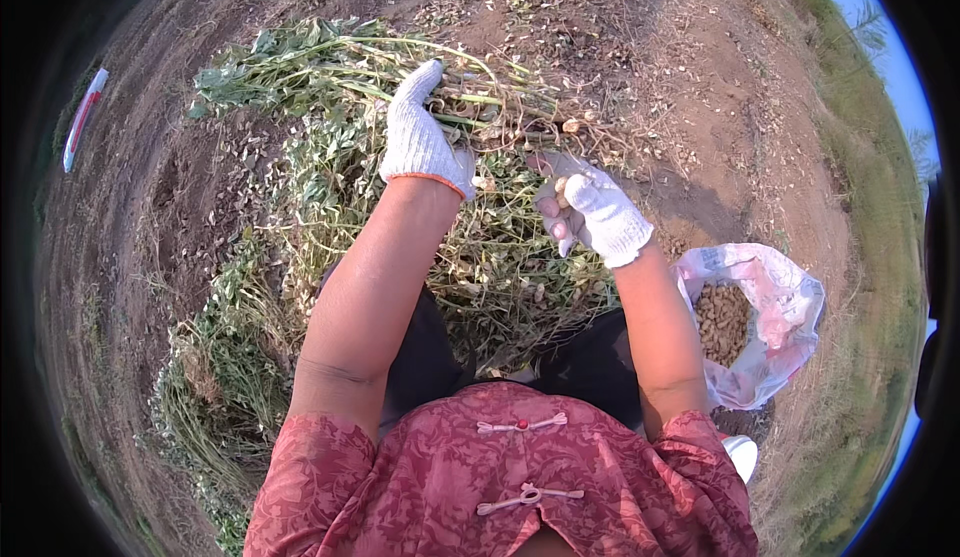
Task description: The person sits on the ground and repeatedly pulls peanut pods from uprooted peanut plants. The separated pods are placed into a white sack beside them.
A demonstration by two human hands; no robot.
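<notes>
My left hand (424, 133), in a white knit glove with an orange cuff edge, grips a bundle of peanut plants (352, 69) by the stems. Leaves spread to the left of it, and the roots with a few pods (571, 126) point right. Just below those roots is my right hand (596, 201), also in a white glove, with bare fingertips showing. Its curled fingers and thumb hold peanut pods (561, 191). Beneath both hands lies a heap of pulled peanut plants (517, 279), partly hidden by my forearms.
To my right stands an open plastic sack (787, 317) with peanuts (721, 324) inside. A white round object (741, 456) sits behind it, partly hidden by my sleeve. More plants (225, 384) lie at the left. Bare soil (720, 92) stretches ahead, with grass (874, 182) along the right.
</notes>
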